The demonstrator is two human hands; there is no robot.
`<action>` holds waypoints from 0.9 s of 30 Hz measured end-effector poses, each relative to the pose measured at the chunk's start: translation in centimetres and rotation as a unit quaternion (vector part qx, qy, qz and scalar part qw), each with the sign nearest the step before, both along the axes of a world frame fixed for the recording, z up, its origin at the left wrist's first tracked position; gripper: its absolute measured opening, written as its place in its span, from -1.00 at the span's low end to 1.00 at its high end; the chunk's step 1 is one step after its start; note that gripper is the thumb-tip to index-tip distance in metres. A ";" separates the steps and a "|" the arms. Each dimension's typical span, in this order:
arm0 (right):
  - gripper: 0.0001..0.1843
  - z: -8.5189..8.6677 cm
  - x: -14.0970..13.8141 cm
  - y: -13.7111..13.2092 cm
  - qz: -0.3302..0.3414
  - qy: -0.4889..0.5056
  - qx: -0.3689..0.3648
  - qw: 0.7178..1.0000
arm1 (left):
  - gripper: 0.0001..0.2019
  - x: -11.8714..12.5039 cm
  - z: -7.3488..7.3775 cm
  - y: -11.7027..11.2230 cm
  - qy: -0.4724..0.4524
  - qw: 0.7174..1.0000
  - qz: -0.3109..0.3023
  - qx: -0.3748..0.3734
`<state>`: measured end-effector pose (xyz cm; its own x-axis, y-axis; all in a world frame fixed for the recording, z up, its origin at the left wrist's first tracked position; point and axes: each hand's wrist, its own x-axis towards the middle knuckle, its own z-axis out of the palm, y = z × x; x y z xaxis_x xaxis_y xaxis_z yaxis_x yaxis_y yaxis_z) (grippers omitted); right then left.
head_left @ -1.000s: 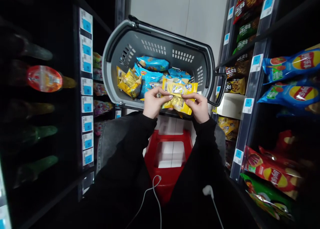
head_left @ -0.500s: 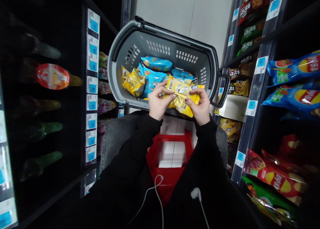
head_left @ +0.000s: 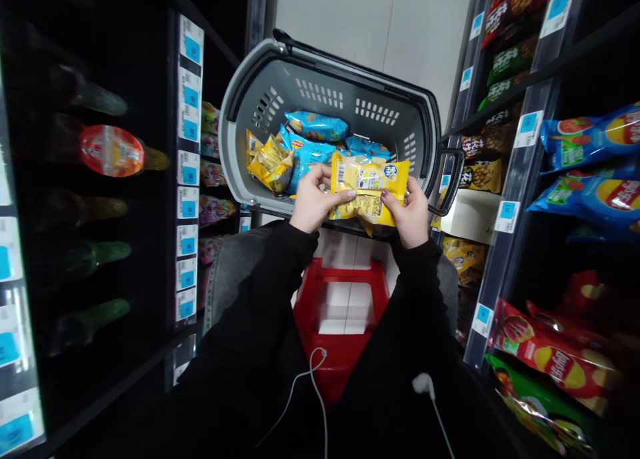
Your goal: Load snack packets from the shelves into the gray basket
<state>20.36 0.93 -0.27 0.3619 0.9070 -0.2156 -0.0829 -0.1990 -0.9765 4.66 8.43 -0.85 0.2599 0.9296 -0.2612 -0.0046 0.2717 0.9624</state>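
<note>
Between my two hands is a yellow snack bag [head_left: 370, 182], its printed back with a barcode facing up. My left hand [head_left: 316, 200] grips its left side, thumb pressed on top and fingers underneath. On the opposite side my right hand [head_left: 411, 212] pinches it the same way. The bag is above the near rim of a grey shopping basket [head_left: 320, 65]. Inside the basket lie blue snack bags [head_left: 317, 125] and, at the left, a yellow patterned snack bag [head_left: 273, 165]. The held bag hides part of the basket's contents.
A red stool [head_left: 345, 272] stands below my arms. Bottles [head_left: 113, 151] fill the dark left shelf. On the right shelves are chip bags [head_left: 560, 352] and a white box [head_left: 470, 215]. White earphone wires [head_left: 313, 372] hang in front; the basket handle [head_left: 453, 182] juts right.
The yellow snack bag has been flattened out and turned more level. My hands have moved apart to its sides. The dangling earbud has swung right.
</note>
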 end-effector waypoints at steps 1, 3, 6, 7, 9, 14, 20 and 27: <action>-0.50 0.0 0.0 0.0 -0.008 0.013 -0.003 1.000 | -0.59 -0.1 0.2 0.0 0.014 1.000 0.002 0.024; -0.54 0.2 0.2 -0.2 -0.019 0.033 0.000 0.999 | -0.64 -0.2 0.5 0.0 0.007 0.999 -0.013 0.032; -0.56 0.6 0.7 -0.4 -0.019 0.034 0.016 0.999 | -0.63 -0.1 0.8 -0.2 -0.063 0.994 -0.074 -0.040; -0.56 0.7 0.9 -0.5 -0.016 0.032 0.019 0.999 | -0.61 0.0 0.8 -0.3 -0.083 0.990 -0.092 -0.064; -0.58 1.1 1.2 -0.6 -0.009 0.035 0.018 0.999 | -0.61 0.2 0.9 -0.6 -0.104 0.986 -0.100 -0.082; -0.61 2.0 1.1 -0.8 -0.005 0.105 0.003 0.994 | -0.58 0.6 2.2 -1.4 -0.142 0.988 -0.030 -0.053; -0.62 1.8 1.1 -1.1 -0.005 0.104 0.011 0.994 | -0.52 0.5 4.4 -1.3 -0.078 0.991 -0.101 -0.042; -0.43 1.4 1.5 -0.9 0.016 0.025 0.001 1.000 | -0.45 0.2 3.8 -0.7 -0.027 0.993 -0.107 -0.030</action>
<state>21.90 0.02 1.12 0.3215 0.9182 -0.2315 -0.1252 -0.2011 -0.9715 4.82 7.74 2.92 0.4656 0.8341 -0.2957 0.0094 0.3295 0.9441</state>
